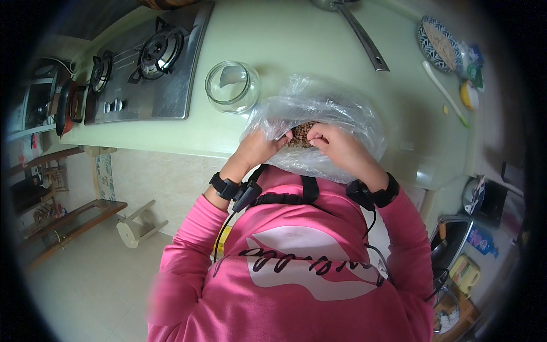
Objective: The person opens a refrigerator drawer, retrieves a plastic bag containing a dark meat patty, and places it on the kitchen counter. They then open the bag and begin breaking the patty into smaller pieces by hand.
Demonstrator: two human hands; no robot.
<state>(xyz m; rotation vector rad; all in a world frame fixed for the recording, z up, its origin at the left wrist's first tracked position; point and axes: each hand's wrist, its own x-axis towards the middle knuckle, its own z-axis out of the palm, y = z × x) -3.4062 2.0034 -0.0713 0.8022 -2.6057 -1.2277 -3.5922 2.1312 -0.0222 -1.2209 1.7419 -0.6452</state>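
Note:
A crumpled clear plastic bag [357,113] lies at the counter's front edge, against my body. Through its mouth I see a heap of small brown granules [302,133], perhaps Sichuan peppercorns. My left hand [266,146] grips the bag at the left of the opening, its fingers partly under the film. Over the right part of the heap, my right hand [335,143] has thumb and forefinger pinched together; whether anything is between them is hidden. Just beyond the bag to the left stands a round glass jar [233,87] without a lid.
A gas hob [147,64] fills the counter's left side. A metal utensil handle [363,38] reaches in from the back. Rightward are a patterned plate of pale food [440,45], a spring onion stalk [444,92] and a yellow fruit [469,95]. A stool [134,226] stands on the floor, left.

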